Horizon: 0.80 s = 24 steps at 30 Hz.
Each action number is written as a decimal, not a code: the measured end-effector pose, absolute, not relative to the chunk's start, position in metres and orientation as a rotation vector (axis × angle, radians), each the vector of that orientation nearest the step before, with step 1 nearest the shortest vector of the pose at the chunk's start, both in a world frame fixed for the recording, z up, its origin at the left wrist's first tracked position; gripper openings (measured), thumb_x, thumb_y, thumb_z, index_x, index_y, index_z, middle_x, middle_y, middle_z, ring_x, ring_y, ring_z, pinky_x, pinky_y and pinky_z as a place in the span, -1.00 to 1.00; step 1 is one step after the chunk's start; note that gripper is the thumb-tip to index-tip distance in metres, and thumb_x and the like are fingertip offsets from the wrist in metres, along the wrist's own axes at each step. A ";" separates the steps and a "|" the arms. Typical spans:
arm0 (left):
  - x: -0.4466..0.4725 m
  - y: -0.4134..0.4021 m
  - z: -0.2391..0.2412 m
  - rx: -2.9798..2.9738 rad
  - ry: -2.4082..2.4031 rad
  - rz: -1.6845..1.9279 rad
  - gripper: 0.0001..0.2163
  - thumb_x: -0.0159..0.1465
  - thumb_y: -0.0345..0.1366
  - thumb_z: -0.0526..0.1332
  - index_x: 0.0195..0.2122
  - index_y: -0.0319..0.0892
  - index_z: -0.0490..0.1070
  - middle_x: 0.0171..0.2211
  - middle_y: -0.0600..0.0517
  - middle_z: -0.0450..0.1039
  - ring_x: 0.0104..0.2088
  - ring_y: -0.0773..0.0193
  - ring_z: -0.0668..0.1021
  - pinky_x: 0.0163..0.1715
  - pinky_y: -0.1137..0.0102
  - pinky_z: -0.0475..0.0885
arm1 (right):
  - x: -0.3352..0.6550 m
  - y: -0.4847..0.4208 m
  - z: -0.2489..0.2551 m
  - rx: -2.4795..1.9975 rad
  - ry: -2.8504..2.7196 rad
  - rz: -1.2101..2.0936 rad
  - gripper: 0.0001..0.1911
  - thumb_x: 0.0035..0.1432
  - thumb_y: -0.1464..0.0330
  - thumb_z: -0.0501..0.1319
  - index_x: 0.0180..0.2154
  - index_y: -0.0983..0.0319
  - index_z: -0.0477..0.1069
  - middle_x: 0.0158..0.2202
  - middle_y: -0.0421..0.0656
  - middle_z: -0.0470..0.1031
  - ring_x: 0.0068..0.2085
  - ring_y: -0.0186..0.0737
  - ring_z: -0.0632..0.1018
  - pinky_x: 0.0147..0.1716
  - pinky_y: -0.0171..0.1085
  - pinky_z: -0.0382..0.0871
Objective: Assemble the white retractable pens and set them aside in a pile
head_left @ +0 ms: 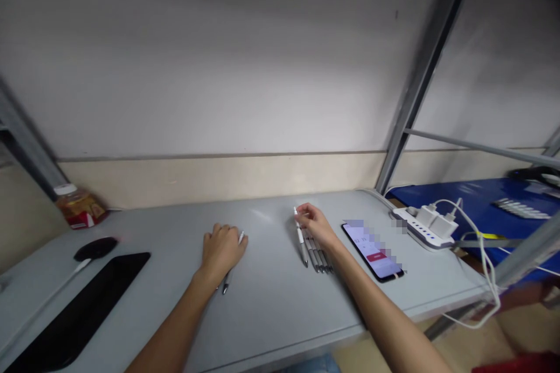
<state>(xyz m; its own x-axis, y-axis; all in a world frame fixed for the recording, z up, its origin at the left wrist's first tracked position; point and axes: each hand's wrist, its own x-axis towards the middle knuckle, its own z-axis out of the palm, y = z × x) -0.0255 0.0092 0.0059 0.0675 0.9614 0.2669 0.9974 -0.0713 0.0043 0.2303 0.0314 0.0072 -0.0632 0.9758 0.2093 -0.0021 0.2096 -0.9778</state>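
My right hand [315, 225] pinches the upper end of a white pen [301, 239], whose dark tip points toward the desk's front. Beside that pen lies a row of several similar pens [319, 259], partly under the hand. My left hand [224, 247] rests low over the desk with curled fingers. A pen [227, 284] passes beneath it, its upper end showing by the thumb and its tip toward me. A bit of another pen seems to show at the wrist, but most of it is hidden.
A phone [371, 250] with a lit screen and a white power strip [422, 230] with plugs and cables lie right. Left are a long black object [83, 312], a round black cabled pad [95, 249] and a bottle [80, 207]. Metal posts frame the grey desk [266, 320].
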 end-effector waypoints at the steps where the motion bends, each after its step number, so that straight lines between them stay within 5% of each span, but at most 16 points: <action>1: -0.025 0.009 0.006 -2.163 -1.992 -0.307 -0.66 0.25 -0.10 0.00 -0.47 -0.19 0.44 -0.31 -0.21 0.51 -0.11 -0.13 0.41 -0.21 0.08 0.29 | 0.230 0.033 0.004 -1.099 -1.433 0.946 -0.84 0.00 0.30 0.27 -0.33 0.20 0.40 -0.33 -0.19 0.40 -0.27 -0.23 0.43 -0.30 -0.28 0.27; 7: -0.019 0.007 0.010 -2.207 -1.956 -0.354 -0.65 0.28 -0.11 -0.02 -0.47 -0.18 0.43 -0.36 -0.17 0.52 -0.13 -0.07 0.44 -0.20 0.13 0.27 | 0.228 0.035 -0.006 -1.532 -1.742 0.415 -0.85 -0.02 0.32 0.29 -0.32 0.20 0.46 -0.18 -0.12 0.40 -0.06 -0.09 0.34 -0.08 -0.15 0.08; 15: -0.015 0.005 0.013 -2.245 -2.045 -0.440 -0.66 0.34 -0.07 -0.09 -0.34 -0.15 0.35 -0.50 -0.02 0.45 -0.49 0.20 0.48 -0.46 0.38 0.18 | 0.228 0.032 -0.009 -1.609 -1.857 0.309 -0.72 -0.06 0.28 0.38 -0.23 0.15 0.49 -0.04 -0.08 0.37 0.01 -0.03 0.30 -0.07 -0.14 0.01; 24: -0.012 0.009 0.006 -2.426 -2.025 -0.861 -0.77 0.35 -0.12 -0.09 -0.24 -0.10 0.25 -0.51 0.10 0.40 -0.48 0.29 0.47 -0.43 0.45 0.21 | 0.230 0.031 -0.006 -1.646 -1.879 0.331 -0.77 0.05 0.27 0.29 -0.20 0.15 0.52 -0.03 -0.05 0.40 0.04 0.00 0.30 -0.06 -0.10 0.00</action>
